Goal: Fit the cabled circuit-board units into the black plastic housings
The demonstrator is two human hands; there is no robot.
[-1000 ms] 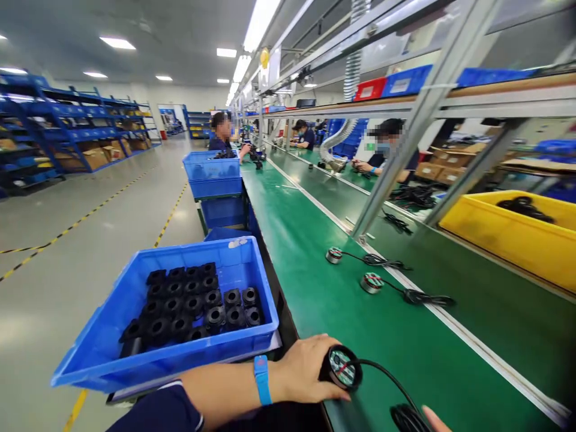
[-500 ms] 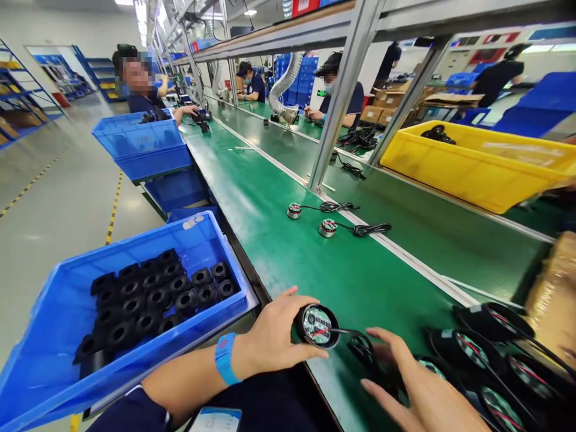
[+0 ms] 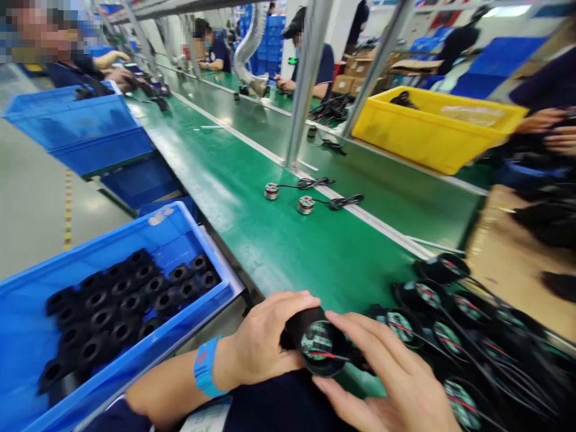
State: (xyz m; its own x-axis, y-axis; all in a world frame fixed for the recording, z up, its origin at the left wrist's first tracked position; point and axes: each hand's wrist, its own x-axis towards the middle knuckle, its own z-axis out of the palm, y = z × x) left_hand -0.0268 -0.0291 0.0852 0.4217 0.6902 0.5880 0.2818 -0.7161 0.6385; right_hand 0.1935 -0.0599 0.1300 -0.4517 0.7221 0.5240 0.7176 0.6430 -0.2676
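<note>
A yellow plastic bin (image 3: 416,138) stands beside a slanted metal post (image 3: 376,72) on the green workbench (image 3: 216,174), with a black item (image 3: 405,99) and clear plastic film (image 3: 472,114) inside. A silver flexible duct (image 3: 251,51) hangs near a capped co-worker (image 3: 323,66), blue crates (image 3: 273,51) stacked behind. At left, striped floor tape (image 3: 68,210) (its far end passing behind two stacked blue bins (image 3: 76,120)) crosses the pale floor (image 3: 31,222)

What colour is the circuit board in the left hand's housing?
The circuit board is green; best seen in the head view.
</note>
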